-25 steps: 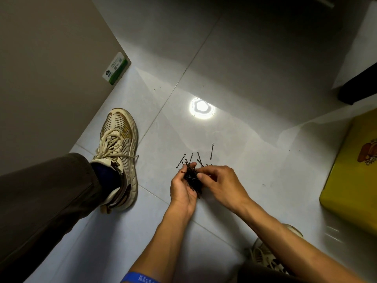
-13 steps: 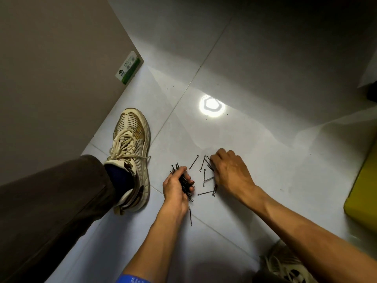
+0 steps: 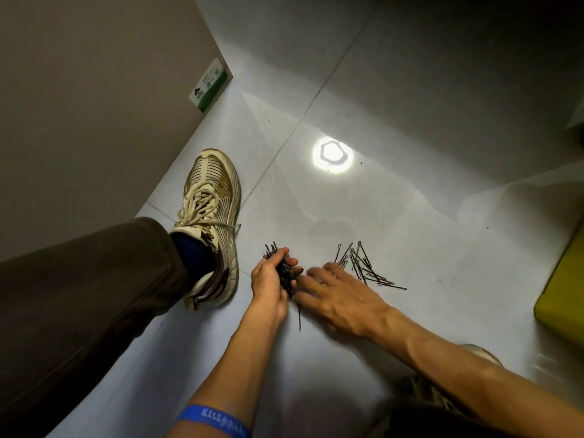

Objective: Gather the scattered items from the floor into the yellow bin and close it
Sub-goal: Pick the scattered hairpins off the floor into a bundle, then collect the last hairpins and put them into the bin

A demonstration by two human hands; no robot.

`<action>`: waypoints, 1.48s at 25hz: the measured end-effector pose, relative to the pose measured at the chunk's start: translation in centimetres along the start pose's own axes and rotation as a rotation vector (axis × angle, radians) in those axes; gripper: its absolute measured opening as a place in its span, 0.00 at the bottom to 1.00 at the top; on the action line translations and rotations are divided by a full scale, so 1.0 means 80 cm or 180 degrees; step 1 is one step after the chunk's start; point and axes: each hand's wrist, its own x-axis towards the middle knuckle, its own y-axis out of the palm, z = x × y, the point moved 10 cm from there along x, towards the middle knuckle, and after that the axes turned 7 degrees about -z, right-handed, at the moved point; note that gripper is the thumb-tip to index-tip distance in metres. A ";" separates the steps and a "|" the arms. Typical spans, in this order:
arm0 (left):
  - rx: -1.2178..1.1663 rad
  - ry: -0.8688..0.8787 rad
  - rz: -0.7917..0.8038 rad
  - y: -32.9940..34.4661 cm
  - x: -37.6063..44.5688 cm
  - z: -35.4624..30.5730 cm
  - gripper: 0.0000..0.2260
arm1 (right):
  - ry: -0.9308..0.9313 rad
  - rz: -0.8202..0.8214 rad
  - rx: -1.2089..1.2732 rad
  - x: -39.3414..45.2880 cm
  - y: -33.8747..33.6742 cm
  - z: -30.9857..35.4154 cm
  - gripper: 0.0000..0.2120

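Hands low over the pale grey tiled floor (image 3: 426,216). Your left hand (image 3: 268,279) is curled round a thick bundle of thin black metal hairpins (image 3: 286,275), tips sticking out above the thumb. Your right hand (image 3: 335,295) is just beside it, blurred, fingers (image 3: 311,273) spread fairly straight and low by the floor, grasping nothing you can make out; fingertips sit right next to the bundle. Loose pile of black hairpins (image 3: 363,265) lies on the floor just beyond the right hand, crossed over each other. One single black hairpin (image 3: 299,317) lies on the floor between your wrists. Yellow plastic bin (image 3: 565,289) at the right edge, only a corner in view, well apart from the pins; lid state can't be told. Your cream and gold laced sneaker (image 3: 211,222) is planted left of the hands, dark trouser leg (image 3: 79,295) above it. Blue wristband (image 3: 215,420) on the left forearm. Bright round light reflection (image 3: 331,153) on the tile further out. Green and white label (image 3: 210,86) on the grey wall base.
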 end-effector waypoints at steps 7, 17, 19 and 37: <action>0.0003 -0.0004 0.0066 -0.020 0.014 -0.009 0.03 | 0.0083 -0.0104 -0.0351 -0.022 0.011 0.000 0.06; 0.0079 0.0091 0.0141 -0.023 0.006 -0.003 0.03 | 0.2834 -0.0219 -0.0094 -0.083 -0.009 -0.113 0.31; 0.0071 0.0051 0.0083 -0.036 0.002 -0.003 0.03 | 0.2266 -0.0540 -0.0253 -0.059 -0.021 -0.093 0.23; 0.0108 0.0123 0.0034 -0.063 0.017 -0.002 0.03 | 0.0536 0.0049 -0.0436 0.009 0.012 -0.019 0.25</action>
